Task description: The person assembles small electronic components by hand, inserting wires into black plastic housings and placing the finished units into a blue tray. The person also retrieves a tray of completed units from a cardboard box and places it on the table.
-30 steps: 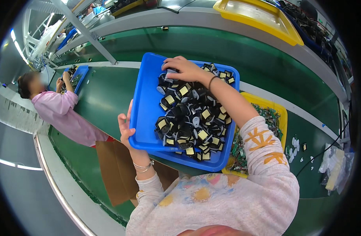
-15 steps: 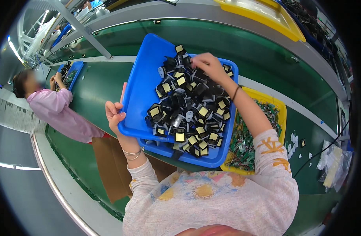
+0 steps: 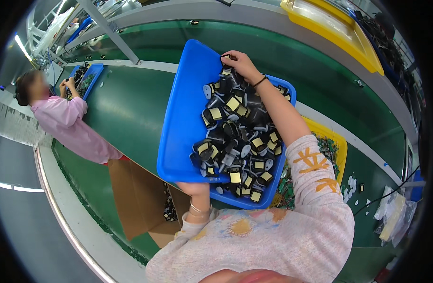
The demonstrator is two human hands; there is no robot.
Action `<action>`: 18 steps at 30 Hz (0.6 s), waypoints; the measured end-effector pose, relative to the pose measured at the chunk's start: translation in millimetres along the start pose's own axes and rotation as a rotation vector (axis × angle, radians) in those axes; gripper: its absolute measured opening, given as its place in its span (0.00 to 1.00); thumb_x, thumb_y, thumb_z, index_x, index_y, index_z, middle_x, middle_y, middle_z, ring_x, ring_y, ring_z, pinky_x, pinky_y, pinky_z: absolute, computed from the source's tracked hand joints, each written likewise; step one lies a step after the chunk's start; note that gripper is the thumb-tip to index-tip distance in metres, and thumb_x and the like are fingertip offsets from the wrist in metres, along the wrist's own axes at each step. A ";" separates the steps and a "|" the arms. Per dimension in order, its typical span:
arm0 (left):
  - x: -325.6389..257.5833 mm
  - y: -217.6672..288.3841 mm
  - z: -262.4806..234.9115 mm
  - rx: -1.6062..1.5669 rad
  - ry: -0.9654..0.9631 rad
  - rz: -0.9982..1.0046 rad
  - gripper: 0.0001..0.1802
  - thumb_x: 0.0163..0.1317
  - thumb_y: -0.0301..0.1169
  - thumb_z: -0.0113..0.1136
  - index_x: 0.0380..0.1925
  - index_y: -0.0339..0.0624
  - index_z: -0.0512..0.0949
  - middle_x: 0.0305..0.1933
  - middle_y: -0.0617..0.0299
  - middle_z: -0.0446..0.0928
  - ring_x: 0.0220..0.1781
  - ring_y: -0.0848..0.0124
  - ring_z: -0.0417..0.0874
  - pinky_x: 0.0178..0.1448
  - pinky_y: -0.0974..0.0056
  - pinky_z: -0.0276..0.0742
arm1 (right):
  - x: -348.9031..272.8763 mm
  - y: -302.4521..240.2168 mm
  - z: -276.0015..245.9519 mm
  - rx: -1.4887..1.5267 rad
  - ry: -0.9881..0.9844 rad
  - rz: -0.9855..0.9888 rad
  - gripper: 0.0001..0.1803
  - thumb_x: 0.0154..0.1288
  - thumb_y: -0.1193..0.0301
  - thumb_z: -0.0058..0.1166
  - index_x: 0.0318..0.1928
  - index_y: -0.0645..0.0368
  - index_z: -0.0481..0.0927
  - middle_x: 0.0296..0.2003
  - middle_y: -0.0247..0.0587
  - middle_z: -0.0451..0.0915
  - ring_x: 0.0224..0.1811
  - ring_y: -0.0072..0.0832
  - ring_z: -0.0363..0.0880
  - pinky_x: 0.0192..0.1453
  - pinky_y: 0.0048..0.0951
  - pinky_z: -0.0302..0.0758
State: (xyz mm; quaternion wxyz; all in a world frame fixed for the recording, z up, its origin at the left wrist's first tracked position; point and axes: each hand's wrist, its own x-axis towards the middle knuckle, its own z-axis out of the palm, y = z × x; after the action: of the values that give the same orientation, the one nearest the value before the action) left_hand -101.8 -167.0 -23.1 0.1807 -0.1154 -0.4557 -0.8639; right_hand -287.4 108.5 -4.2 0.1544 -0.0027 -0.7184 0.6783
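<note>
The only marks resembling writing are on the right sleeve (image 3: 297, 146): two groups of bold orange strokes (image 3: 310, 159), shaped like characters, one nearer the cuff and the other nearer the elbow. They are slanted and bent by the folds of the pale cloth. The squares (image 3: 235, 178) on the black parts (image 3: 218, 137) are plain pale yellow, with no print to be made out. On the whitish panel (image 3: 13, 118) at far left, thin dark streaks are too blurred to tell as lettering.
</note>
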 end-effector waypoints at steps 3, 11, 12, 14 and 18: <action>-52.6 -13.7 -29.9 0.188 -0.077 -0.156 0.28 0.63 0.41 0.33 0.59 0.36 0.53 0.60 0.50 0.59 0.60 0.58 0.62 0.63 0.53 0.57 | -1.3 -12.7 6.9 0.107 0.025 -0.043 0.10 0.56 0.70 0.55 0.37 0.63 0.76 0.28 0.30 0.75 0.29 0.16 0.70 0.36 0.18 0.67; -47.7 -13.3 5.3 0.336 -0.048 -0.370 0.26 0.52 0.23 0.58 0.52 0.35 0.62 0.51 0.59 0.67 0.49 0.69 0.70 0.54 0.65 0.64 | -23.1 -25.8 -7.5 0.302 0.082 -0.148 0.14 0.59 0.72 0.51 0.46 0.63 0.75 0.38 0.37 0.77 0.40 0.21 0.74 0.45 0.19 0.69; -44.2 -16.0 6.0 0.314 0.009 -0.361 0.25 0.53 0.24 0.58 0.51 0.35 0.62 0.50 0.59 0.67 0.48 0.69 0.70 0.53 0.65 0.65 | -25.8 -26.7 -8.6 0.331 0.069 -0.172 0.15 0.60 0.72 0.50 0.48 0.64 0.74 0.41 0.39 0.77 0.42 0.22 0.74 0.47 0.19 0.69; -39.1 -19.3 7.3 0.269 0.119 -0.345 0.22 0.54 0.25 0.57 0.49 0.35 0.64 0.48 0.59 0.69 0.46 0.69 0.72 0.52 0.65 0.67 | -38.2 -28.1 -16.9 0.363 -0.001 -0.037 0.14 0.60 0.70 0.50 0.45 0.63 0.76 0.39 0.38 0.78 0.42 0.21 0.73 0.46 0.20 0.69; -31.4 -14.6 12.9 0.054 0.222 -0.307 0.19 0.55 0.25 0.56 0.47 0.33 0.66 0.47 0.56 0.69 0.47 0.68 0.71 0.51 0.64 0.68 | -67.4 -31.6 -40.2 0.184 -0.200 0.026 0.14 0.60 0.67 0.50 0.43 0.62 0.78 0.41 0.41 0.78 0.43 0.23 0.73 0.49 0.23 0.68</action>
State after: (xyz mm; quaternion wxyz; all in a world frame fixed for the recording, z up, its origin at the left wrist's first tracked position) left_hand -79.0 -142.2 -38.3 0.0990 0.0565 -0.4683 -0.8762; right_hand -207.6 130.8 13.2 0.0730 0.0699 -0.6648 0.7401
